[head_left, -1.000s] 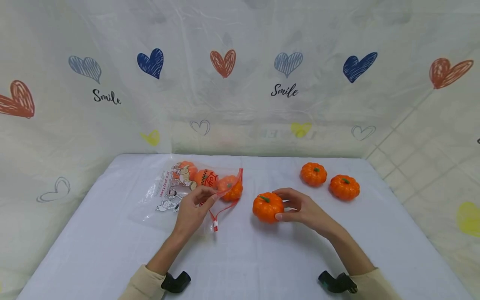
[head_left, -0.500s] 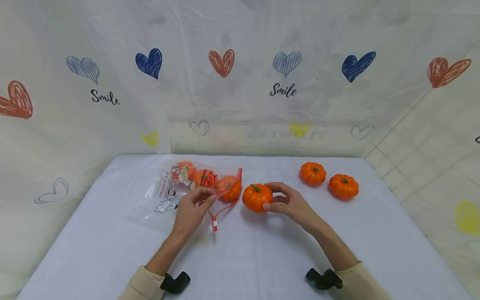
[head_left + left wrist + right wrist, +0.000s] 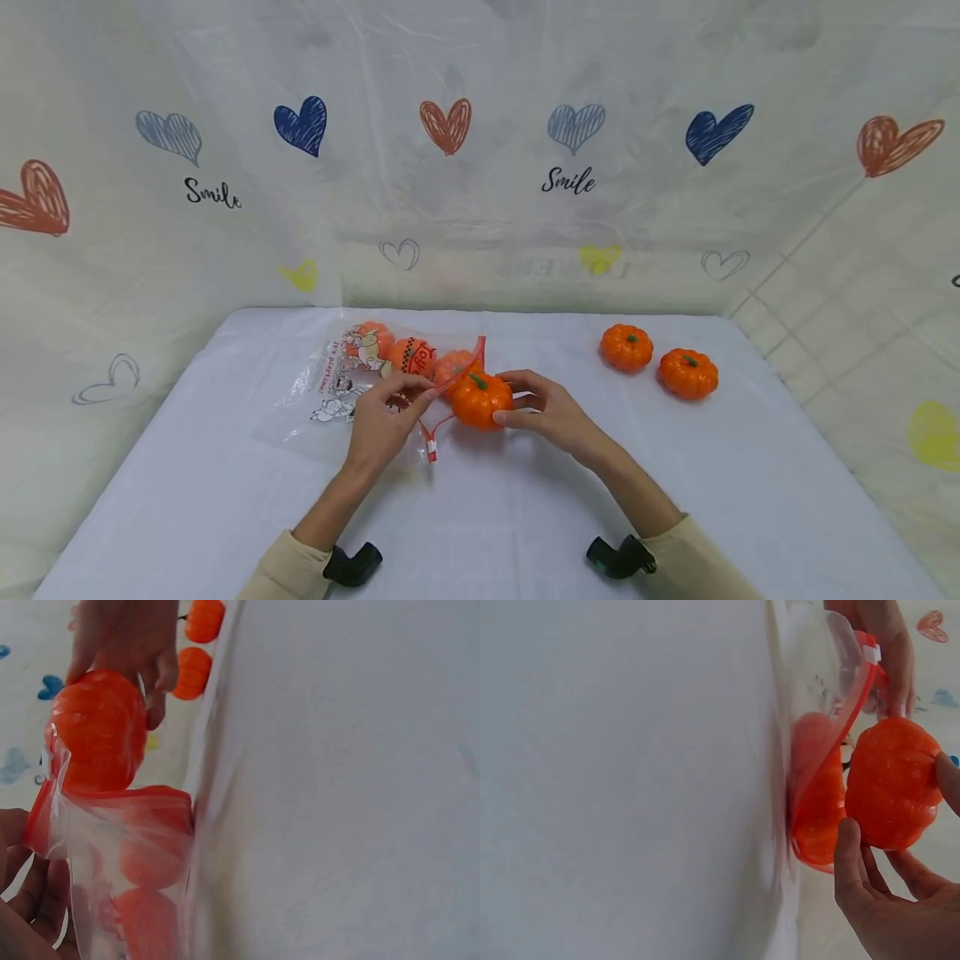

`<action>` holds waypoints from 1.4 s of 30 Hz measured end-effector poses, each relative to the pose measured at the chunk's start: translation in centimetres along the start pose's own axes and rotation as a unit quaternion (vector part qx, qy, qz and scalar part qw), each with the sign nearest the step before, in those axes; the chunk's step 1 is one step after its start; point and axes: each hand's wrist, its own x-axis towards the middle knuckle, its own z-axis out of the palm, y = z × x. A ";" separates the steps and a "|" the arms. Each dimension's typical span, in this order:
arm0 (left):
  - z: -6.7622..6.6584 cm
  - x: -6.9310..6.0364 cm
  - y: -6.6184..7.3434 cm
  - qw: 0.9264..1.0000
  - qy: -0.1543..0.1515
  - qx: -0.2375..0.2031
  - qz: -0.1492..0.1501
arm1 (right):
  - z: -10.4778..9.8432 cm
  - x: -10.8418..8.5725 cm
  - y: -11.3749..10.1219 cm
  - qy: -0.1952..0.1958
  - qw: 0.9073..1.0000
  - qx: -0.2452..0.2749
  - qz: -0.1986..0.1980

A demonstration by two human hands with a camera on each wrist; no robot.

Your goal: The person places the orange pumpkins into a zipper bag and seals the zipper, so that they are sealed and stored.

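My right hand point(image 3: 546, 414) grips an orange toy pumpkin point(image 3: 481, 402) with a green stem, at the mouth of a clear plastic zip bag point(image 3: 300, 417). The bag's red edge is pinched between the thumb and fingers of my left hand point(image 3: 385, 421). Several orange pumpkins lie inside the bag, the nearest one point(image 3: 821, 817) just within its mouth. In the left wrist view the held pumpkin point(image 3: 101, 735) is right at the red-edged opening; whether it touches the edge I cannot tell. A white slider point(image 3: 871, 654) sits on the red zip strip.
Two more orange pumpkins, one point(image 3: 627, 348) farther back and one point(image 3: 688, 374) to its right, rest on the white-covered table point(image 3: 525, 533). A curtain point(image 3: 510, 208) printed with hearts hangs behind the table.
My right hand has carried the pumpkin leftward from beside the bag to its mouth, where it now overlaps the nearest bagged pumpkin from above. The left hand has stayed still on the bag's edge.
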 end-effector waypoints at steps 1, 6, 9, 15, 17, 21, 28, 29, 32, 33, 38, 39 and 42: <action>0.0 0.0 0.0 1.000 0.000 0.000 0.002 | 0.2 0.1 -0.1 -0.003 1.000 0.000 -0.002; -0.1 0.0 0.1 1.000 0.002 0.001 0.004 | 1.2 0.4 -0.3 -0.018 1.000 -0.004 -0.004; -0.2 0.1 0.0 1.000 0.004 -0.010 0.001 | 1.4 0.4 -0.5 -0.024 1.000 -0.013 0.000; -0.3 0.2 0.1 1.000 0.010 -0.016 -0.008 | 1.4 0.3 -0.4 -0.042 0.999 -0.026 0.010; -0.3 0.2 0.1 1.000 0.011 -0.014 -0.010 | 1.5 0.4 -0.3 -0.051 0.998 -0.027 0.013; -0.3 0.1 0.3 1.000 0.010 -0.012 -0.011 | 2.1 0.5 -0.1 -0.057 0.998 -0.032 0.011; -0.3 0.0 0.6 1.000 0.005 -0.014 -0.011 | 3.0 0.7 -0.2 -0.047 0.996 -0.069 -0.009; -0.3 0.0 0.6 1.000 0.005 -0.013 -0.011 | 3.1 0.8 -0.3 -0.045 0.996 -0.075 -0.012; -0.3 -0.1 0.6 1.000 0.001 -0.012 -0.009 | 3.4 0.9 -0.4 -0.038 0.995 -0.089 -0.017; -0.2 -0.1 0.6 1.000 -0.001 -0.011 -0.009 | 3.5 0.9 -0.5 -0.033 0.995 -0.093 -0.020; -0.3 -0.1 0.8 1.000 -0.004 -0.010 -0.012 | 4.2 1.1 -1.0 0.015 0.992 -0.122 -0.027; -0.3 -0.1 0.8 1.000 -0.004 -0.009 -0.012 | 4.3 1.1 -1.1 0.025 0.992 -0.124 -0.023; -0.3 -0.1 0.8 1.000 -0.002 -0.009 -0.012 | 4.8 1.3 -1.5 0.048 0.992 -0.116 -0.002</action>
